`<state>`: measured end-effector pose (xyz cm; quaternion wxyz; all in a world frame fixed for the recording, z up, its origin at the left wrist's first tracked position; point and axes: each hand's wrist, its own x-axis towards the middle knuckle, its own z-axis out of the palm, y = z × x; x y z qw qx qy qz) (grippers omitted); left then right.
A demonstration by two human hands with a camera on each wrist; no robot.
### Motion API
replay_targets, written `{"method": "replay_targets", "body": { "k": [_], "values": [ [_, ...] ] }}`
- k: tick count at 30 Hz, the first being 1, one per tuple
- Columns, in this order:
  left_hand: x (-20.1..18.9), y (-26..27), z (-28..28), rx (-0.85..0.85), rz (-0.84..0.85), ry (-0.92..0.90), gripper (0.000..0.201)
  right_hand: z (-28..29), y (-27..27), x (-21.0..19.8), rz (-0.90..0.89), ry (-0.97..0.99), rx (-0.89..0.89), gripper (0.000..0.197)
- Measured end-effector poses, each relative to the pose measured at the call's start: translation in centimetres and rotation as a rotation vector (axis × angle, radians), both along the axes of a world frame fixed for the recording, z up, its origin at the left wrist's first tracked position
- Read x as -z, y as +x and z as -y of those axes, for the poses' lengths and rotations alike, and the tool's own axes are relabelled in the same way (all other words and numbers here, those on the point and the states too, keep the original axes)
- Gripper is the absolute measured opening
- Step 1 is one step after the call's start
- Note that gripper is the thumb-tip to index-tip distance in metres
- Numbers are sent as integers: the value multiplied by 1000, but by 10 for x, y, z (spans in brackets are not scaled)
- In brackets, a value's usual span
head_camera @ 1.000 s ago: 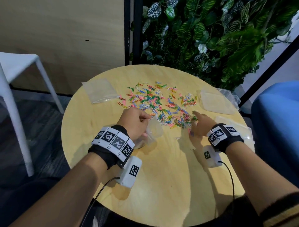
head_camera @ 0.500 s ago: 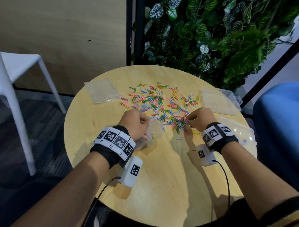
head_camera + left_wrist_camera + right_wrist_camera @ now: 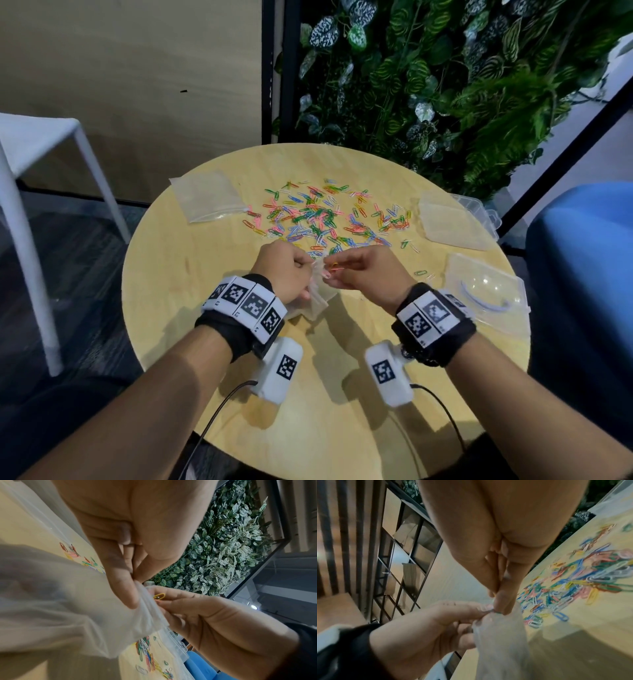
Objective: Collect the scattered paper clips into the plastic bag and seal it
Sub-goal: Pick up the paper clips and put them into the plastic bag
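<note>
head view looks down at the table; both wrist views sit close, sharing it.

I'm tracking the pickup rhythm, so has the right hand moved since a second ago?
Yes. The right hand has come away from the near edge of the paper clip pile, leftward to the plastic bag that the left hand holds.

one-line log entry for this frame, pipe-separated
phase: loading clips | left hand: holds plastic bag mouth | right hand: pinches paper clips at bag mouth | clip pile: mostly on table | bag: unsealed
</note>
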<state>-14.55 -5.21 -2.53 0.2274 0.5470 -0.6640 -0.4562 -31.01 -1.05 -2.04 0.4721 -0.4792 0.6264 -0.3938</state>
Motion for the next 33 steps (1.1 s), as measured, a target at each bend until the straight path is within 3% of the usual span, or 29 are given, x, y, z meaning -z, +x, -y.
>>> {"method": "replay_targets", "body": {
  "k": [3, 7, 8, 10, 13, 15, 17, 19, 22, 27, 29, 33],
  "values": [
    [1, 1, 3, -36, -17, 6, 16, 0, 4, 3, -169, -36, -11, 15],
    [1, 1, 4, -41, -44, 33, 15, -2, 6, 1, -735, -279, -186, 9],
    [1, 1, 4, -47, -56, 42, 14, -2, 7, 1, -772, -309, -244, 13],
    [1, 2, 5, -59, -71, 46, 13, -2, 5, 0, -677, -311, -316, 23],
    [0, 4, 7, -77, -81, 42, 13, 4, -13, -9, -522, -300, -196, 28],
    [-1, 6, 7, -78, -76, 42, 13, 11, -41, -12, -697, -262, -24, 24],
    [-1, 7, 6, -72, -70, 42, 12, 14, -71, -9, -967, -78, 81, 28],
    [-1, 9, 6, -62, -65, 38, 14, 13, -86, 0, -1097, 221, 57, 47],
    [0, 11, 9, -36, -64, 36, 13, 11, -85, 14, -1223, 482, -114, 46],
    [-1, 14, 10, 15, -48, -13, 13, 15, -61, 26, -1330, 481, -142, 46],
    [-1, 15, 10, 21, -45, -14, 13, 17, -44, 31, -1271, 399, -116, 45],
    [0, 17, 10, 28, -27, -24, 14, 24, -16, 43, -1292, 261, -144, 28]
  ]
}}
